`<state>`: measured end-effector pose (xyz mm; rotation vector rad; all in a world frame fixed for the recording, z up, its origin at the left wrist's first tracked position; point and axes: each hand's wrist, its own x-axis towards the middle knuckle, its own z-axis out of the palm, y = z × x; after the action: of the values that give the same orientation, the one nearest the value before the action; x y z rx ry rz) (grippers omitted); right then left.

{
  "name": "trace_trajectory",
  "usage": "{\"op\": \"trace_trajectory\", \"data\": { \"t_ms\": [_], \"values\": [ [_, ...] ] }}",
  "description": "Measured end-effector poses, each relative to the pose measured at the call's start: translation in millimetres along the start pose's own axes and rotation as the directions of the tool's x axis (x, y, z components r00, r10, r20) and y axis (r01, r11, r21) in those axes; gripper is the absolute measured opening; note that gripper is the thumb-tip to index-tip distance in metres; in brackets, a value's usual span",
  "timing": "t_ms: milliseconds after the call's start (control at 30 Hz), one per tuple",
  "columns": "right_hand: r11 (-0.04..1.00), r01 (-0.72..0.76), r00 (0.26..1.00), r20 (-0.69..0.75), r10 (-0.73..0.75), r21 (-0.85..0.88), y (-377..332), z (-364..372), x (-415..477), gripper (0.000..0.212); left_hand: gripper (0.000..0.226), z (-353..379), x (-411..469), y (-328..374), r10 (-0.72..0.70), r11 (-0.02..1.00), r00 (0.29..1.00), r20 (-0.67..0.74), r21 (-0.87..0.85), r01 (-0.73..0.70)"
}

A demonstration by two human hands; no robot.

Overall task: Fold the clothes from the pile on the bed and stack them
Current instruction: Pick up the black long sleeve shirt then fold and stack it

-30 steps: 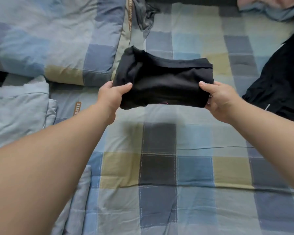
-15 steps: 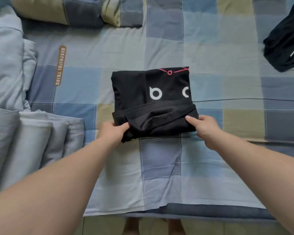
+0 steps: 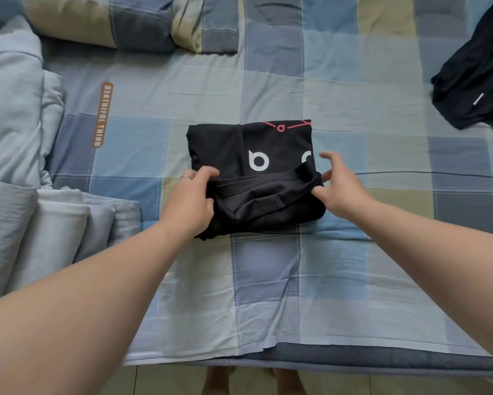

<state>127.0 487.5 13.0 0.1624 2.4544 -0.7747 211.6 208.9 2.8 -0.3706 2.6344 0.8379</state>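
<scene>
Open sheet [image 3: 268, 280] around folded stack [image 3: 219, 146]; quilt rolls [image 3: 54, 229] left, dark garment [image 3: 473, 89] right.

Bed [image 3: 268, 283] under a checked sheet of blue, grey and olive squares. Pale blue quilt [image 3: 11, 124] folded at left; checked duvet [image 3: 111, 24] bunched along the top. Tiled floor [image 3: 165, 380] below the near edge. Soft, even light.

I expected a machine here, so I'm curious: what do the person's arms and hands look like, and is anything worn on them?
The left forearm and right forearm are bare, with no sleeve in view. The left hand and right hand are ungloved. A thin ring sits on one finger of the left hand; no watch or bracelet shows at either wrist.
</scene>
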Motion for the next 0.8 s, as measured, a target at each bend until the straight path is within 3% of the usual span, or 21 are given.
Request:
{"op": "trace_trajectory", "data": {
  "t_ms": [33,100,133,200,300,400,467,633,733,800],
  "values": [
    [0.995,0.041,0.998,0.048,-0.037,-0.087,-0.6,0.5,0.8,0.062,0.066,-1.7,-1.0,0.3,0.086,0.987,0.996,0.002,0.134,-0.086],
    [0.958,0.122,0.991,0.084,-0.104,-0.261,-1.0,4.0,4.2,0.044,0.083,-4.7,-3.3,2.1,0.268,0.895,0.960,0.077,0.350,-0.277],
    [0.945,0.132,0.990,0.078,-0.114,-0.300,-0.3,6.2,6.1,0.028,0.079,-4.1,-4.4,2.7,0.325,0.844,0.935,0.140,0.403,-0.353],
    [0.957,0.116,0.993,0.044,-0.108,-0.267,2.1,7.7,8.1,0.019,0.054,1.6,-2.7,-1.6,0.355,0.800,0.915,0.192,0.445,-0.403],
    [0.962,0.097,0.994,-0.026,-0.107,-0.257,9.0,3.8,11.1,0.019,0.017,8.6,-0.9,-5.7,0.253,0.855,0.960,0.120,0.436,-0.280],
    [0.945,0.047,0.991,-0.101,-0.084,-0.323,15.2,-5.9,13.5,0.019,0.019,7.2,6.4,-3.4,-0.125,0.989,0.991,0.041,0.088,0.121],
    [0.950,0.043,0.992,-0.103,-0.078,-0.309,16.8,-10.7,14.8,0.016,0.030,7.4,13.1,-7.5,-0.320,0.932,0.944,0.081,-0.152,0.329],
    [0.962,0.085,0.994,-0.049,-0.101,-0.261,13.9,-17.0,16.2,0.013,0.050,4.4,19.2,-7.6,-0.360,0.886,0.913,0.189,-0.235,0.398],
    [0.957,0.031,0.999,-0.016,-0.037,-0.287,11.4,-18.6,21.3,0.019,0.053,2.9,24.0,-6.7,-0.393,0.873,0.913,0.107,-0.268,0.407],
    [0.988,-0.050,0.999,0.003,0.051,-0.145,11.1,-15.9,27.3,0.026,0.050,3.0,29.3,-5.9,-0.451,0.848,0.891,0.051,-0.287,0.445]
  ]
}}
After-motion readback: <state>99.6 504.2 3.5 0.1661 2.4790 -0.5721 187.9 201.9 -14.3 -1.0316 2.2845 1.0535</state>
